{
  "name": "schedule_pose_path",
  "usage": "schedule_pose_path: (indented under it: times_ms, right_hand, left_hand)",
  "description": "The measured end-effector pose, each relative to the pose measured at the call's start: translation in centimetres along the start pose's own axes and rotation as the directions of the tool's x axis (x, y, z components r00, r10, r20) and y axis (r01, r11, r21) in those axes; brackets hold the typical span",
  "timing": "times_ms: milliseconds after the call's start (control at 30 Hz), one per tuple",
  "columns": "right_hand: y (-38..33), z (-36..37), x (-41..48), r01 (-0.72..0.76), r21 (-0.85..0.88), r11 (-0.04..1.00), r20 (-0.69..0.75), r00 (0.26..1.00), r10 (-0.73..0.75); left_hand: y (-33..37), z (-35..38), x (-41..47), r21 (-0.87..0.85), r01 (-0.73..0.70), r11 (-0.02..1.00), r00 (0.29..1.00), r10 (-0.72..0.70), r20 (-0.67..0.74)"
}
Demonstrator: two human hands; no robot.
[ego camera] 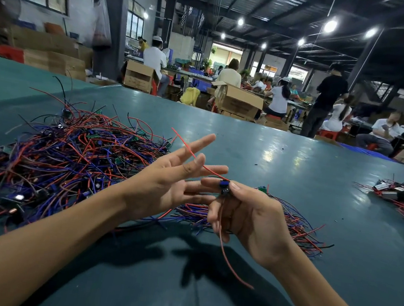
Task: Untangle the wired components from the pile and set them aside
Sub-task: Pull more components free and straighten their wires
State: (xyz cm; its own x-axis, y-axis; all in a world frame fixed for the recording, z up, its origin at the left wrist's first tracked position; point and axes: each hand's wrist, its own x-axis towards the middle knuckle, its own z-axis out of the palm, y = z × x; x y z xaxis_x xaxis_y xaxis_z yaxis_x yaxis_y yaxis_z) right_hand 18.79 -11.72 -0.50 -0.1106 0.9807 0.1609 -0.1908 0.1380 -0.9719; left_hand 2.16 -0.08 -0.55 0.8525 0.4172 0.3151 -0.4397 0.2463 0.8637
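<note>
The right hand (251, 221) is pinching a small blue-and-black wired component (224, 187) between thumb and forefinger, holding it above the green table (294, 161), while its other fingers are curling loosely beneath. One red lead (189, 149) is running from this component up and to the left, passing across the spread fingers of the left hand (166, 181), whose palm is facing up and whose fingers are stretching out straight and wide apart; the lead is lying against the thumb tip, though whether the thumb is pressing it cannot be told. A second red lead (225, 253) is hanging down from the component, passing the right palm and trailing in a curve towards the near edge of the table. The large tangled pile (59, 163) of red, blue and black wires with small green boards is lying on the table to the left, just behind the left forearm. A smaller, flatter bunch of wires (295, 226) is lying beneath and to the right of the right hand. Well apart, at the far right of the table, a separate heap (399, 199) of red-wired parts with silvery housings is resting. Beyond the table, workers (279, 98) are sitting and standing among open cardboard boxes (238, 102) in a workshop hall.
</note>
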Motion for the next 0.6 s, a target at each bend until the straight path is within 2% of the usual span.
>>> schedule_pose_path:
  times_ms: [200,467,600]
  right_hand:
    - [0.10,0.13,-0.03,-0.021,-0.004,1.000,0.045,0.999,0.021]
    - [-0.12,0.06,-0.09,-0.086,0.018,0.996,0.189,0.979,0.081]
    - [0.03,0.19,-0.05,-0.118,0.045,0.992,0.178,0.978,0.108]
  left_hand:
    - [-0.10,-0.13,0.08,-0.124,-0.065,0.990,0.997,0.069,0.026]
    - [-0.29,0.02,0.64,-0.058,-0.182,0.982,0.959,0.164,-0.230]
    - [-0.48,-0.08,0.65,0.023,-0.194,0.981,0.941,0.192,-0.277]
